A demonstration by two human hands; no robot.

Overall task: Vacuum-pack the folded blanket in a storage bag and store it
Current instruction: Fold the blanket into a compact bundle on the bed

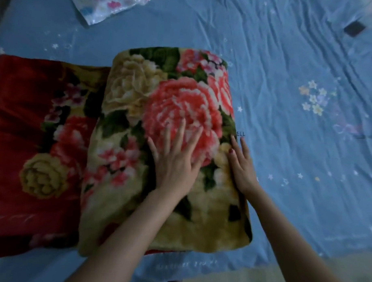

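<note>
In the head view, the blanket (159, 140) lies partly folded on the bed (288, 81): a thick floral fold sits on top, and a red part is spread flat to its left, not yet folded in. The left hand (176, 161) lies flat on the big pink flower with fingers straight and spread, pressing down and holding nothing. The right hand (241, 164) rests with straight fingers along the fold's right edge, also grasping nothing. The bag (105, 5), printed and clear, lies at the far edge of the bed, well apart from the blanket and only partly in view. A small dark thing (354, 28) sits at the far right; what it is I cannot tell.

The risks, as I judge them: the plush fold is springy and may puff or slide open once the pressing hand lifts. The loose red part could drag and undo the stack when lifted. A bulky, uneven bundle may jam at the bag's mouth or keep it from sealing.
</note>
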